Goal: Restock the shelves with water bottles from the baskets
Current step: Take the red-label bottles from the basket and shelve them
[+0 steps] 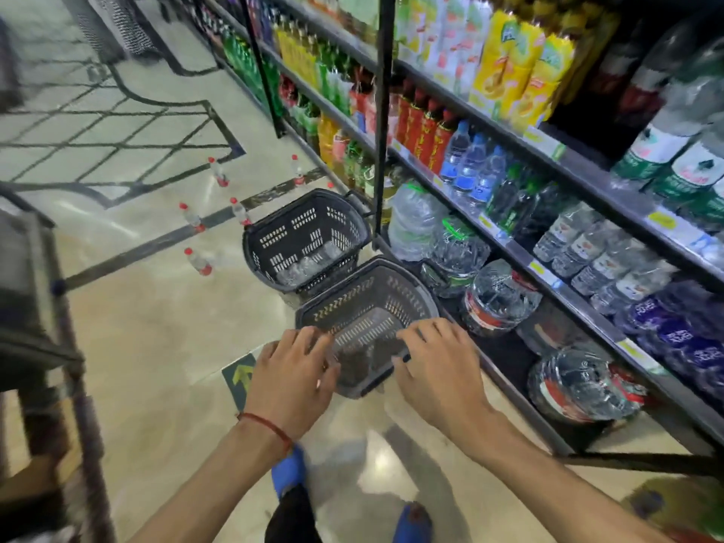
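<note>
Head view, aisle floor beside the shelves [580, 307]. Noted over the near rim of the grey basket [368, 307]: left hand [292, 382] and right hand [438, 370], fingers spread and nearly straight, gripping nothing. Unable to confirm contact with the rim, or that basket's contents, through blur. Noted just beyond it: black basket [309, 229], with clear water bottles [301, 266] lying at its bottom. Logged several red-capped bottles [198, 262] upright on the floor, left of both baskets. Logged blue-labelled bottles [470, 170] on a middle shelf and large jugs [497, 295] along the lowest.
</note>
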The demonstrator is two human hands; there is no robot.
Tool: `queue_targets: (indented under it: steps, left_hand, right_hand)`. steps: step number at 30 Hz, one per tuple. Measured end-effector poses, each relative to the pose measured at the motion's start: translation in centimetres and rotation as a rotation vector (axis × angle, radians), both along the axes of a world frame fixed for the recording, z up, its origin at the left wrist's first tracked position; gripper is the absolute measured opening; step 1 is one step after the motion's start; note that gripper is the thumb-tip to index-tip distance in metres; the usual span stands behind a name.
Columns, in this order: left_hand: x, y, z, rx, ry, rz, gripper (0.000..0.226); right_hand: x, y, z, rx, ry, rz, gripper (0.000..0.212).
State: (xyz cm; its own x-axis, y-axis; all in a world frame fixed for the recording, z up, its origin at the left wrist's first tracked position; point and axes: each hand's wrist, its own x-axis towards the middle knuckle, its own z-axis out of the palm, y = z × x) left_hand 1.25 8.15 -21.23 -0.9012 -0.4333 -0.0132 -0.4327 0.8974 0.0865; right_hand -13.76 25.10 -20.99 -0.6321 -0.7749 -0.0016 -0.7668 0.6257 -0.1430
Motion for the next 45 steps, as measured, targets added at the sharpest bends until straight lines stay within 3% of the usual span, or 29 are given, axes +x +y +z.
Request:
queue_targets:
  steps: [8,13,19,24,37,45]
  left_hand:
    - [5.9,-15.0,-1.5,0.006,0.124,0.033,0.045]
    - [8.0,-24.8,-1.0,-0.021,0.050,0.017,0.038]
    - [6.3,-33.6,-0.9,-0.029,-0.047,-0.011,0.044]
    - [1.4,-41.3,-1.9,-0.054,-0.048,-0.072,0.045]
    - [-21.6,-60.2,-2.3,0.030,0.023,-0.315,0.033]
    - [-33.0,-67.2,-4.4,0.042,-0.032,-0.649,0.036]
  right_hand:
    - [5.5,-15.2,-2.0,-0.134,-0.016,-0.024,0.029]
    - [7.4,-24.1,-2.7,-0.113,-0.034,-0.052,0.029]
    - [6.2,-32.3,-3.1,-0.052,0.018,-0.053,0.024]
    - [1.4,-38.6,-4.5,-0.038,0.006,-0.091,0.030]
    - [-16.4,-53.8,-4.1,0.112,0.016,-0.292,0.032]
    - [-19.4,-59.2,-5.1,0.174,-0.040,-0.564,0.036]
